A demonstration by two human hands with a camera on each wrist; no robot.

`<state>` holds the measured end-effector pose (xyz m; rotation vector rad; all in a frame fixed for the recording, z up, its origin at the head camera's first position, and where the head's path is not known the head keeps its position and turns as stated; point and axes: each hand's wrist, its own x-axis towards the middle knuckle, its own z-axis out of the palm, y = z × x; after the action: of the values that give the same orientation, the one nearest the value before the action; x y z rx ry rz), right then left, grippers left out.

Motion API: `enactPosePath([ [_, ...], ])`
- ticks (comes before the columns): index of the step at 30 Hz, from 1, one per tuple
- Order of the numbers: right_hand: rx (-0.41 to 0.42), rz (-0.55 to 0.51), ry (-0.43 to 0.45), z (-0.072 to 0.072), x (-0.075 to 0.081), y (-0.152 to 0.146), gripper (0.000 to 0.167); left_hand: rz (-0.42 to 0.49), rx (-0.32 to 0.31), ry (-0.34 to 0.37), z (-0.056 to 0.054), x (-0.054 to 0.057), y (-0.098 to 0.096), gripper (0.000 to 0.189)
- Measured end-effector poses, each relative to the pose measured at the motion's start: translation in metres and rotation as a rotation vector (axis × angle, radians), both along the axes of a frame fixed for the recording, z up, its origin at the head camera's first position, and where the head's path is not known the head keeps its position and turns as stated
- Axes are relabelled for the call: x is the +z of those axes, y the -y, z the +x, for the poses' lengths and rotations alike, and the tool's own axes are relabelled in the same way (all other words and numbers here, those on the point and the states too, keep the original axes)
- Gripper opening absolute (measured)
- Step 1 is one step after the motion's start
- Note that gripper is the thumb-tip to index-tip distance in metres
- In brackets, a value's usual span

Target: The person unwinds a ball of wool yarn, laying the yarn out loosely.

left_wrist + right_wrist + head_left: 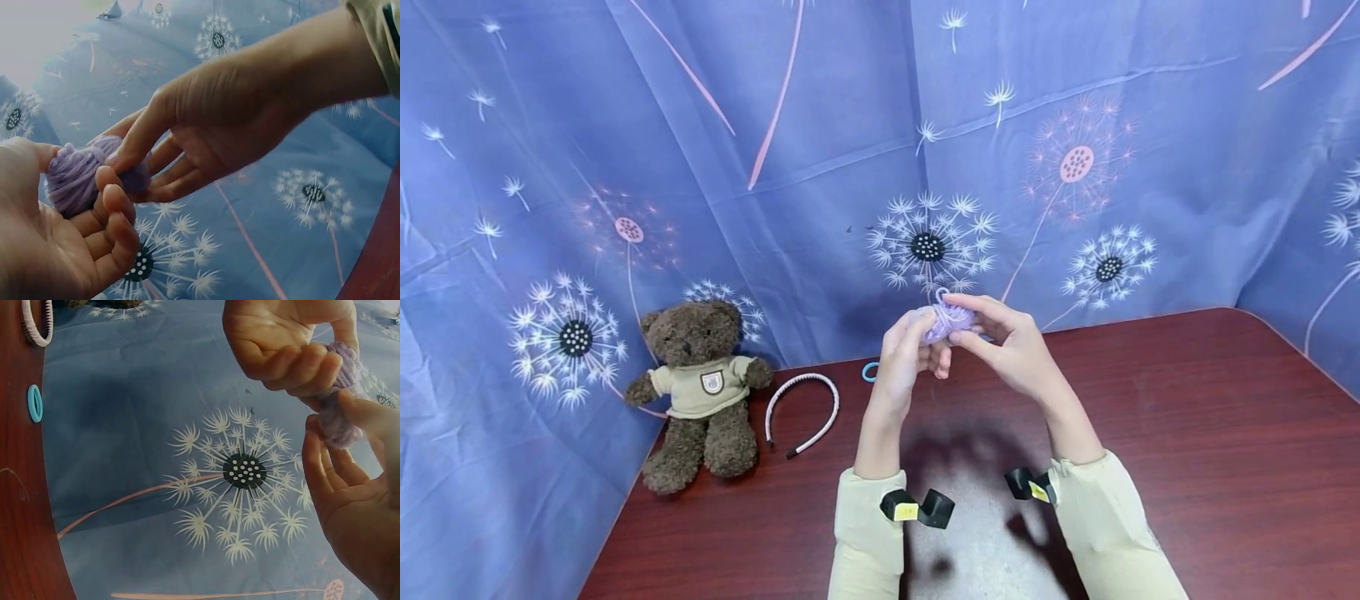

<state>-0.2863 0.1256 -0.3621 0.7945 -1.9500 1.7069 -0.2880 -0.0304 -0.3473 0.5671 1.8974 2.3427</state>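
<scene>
A small bundle of lilac yarn [953, 322] is held up between both hands, above the far edge of the table. One loop of the yarn stands up from its top. My left hand [898, 360] grips its left end, thumb over the strands and fingers curled beneath, as the left wrist view shows on the yarn [76, 179]. From the other side, my right hand [1017, 346] pinches the right end between thumb and fingers. In the right wrist view the yarn [342, 425] is partly covered by the fingers of both hands.
A brown teddy bear [707, 390] in a pale shirt sits at the table's left. Beside it lies a white headband [802, 378]. A light-blue ring [39, 403] lies near the back edge of the dark red table [1187, 433]. Behind hangs a blue dandelion-print cloth [835, 250].
</scene>
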Motion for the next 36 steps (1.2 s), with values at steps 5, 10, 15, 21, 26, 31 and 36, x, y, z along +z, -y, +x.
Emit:
enactPosePath([
  [5,-0.060,0.026,0.026,0.000,0.000,-0.004,0.039,-0.078,0.051,-0.033,-0.003,-0.002,-0.002,0.023],
  [10,-0.123,0.058,0.042,0.001,0.000,-0.006,0.036,-0.087,0.116,-0.098,-0.003,-0.003,-0.002,0.025],
  [15,-0.134,0.030,0.092,0.002,0.001,-0.007,0.034,-0.064,0.099,-0.219,-0.003,-0.004,0.002,0.027],
  [21,-0.149,0.013,0.161,0.003,0.005,-0.009,0.030,-0.071,0.063,-0.298,-0.003,-0.004,0.004,0.033],
  [26,-0.122,-0.026,0.182,0.004,0.007,-0.009,0.029,-0.089,0.086,-0.347,-0.004,-0.006,0.003,0.028],
  [31,-0.085,-0.047,0.194,0.004,0.008,-0.009,0.030,-0.077,0.091,-0.347,-0.005,-0.006,0.003,0.025],
  [36,-0.105,-0.039,0.204,0.006,0.011,-0.007,0.030,-0.063,0.075,-0.327,-0.004,-0.005,0.003,0.026],
])
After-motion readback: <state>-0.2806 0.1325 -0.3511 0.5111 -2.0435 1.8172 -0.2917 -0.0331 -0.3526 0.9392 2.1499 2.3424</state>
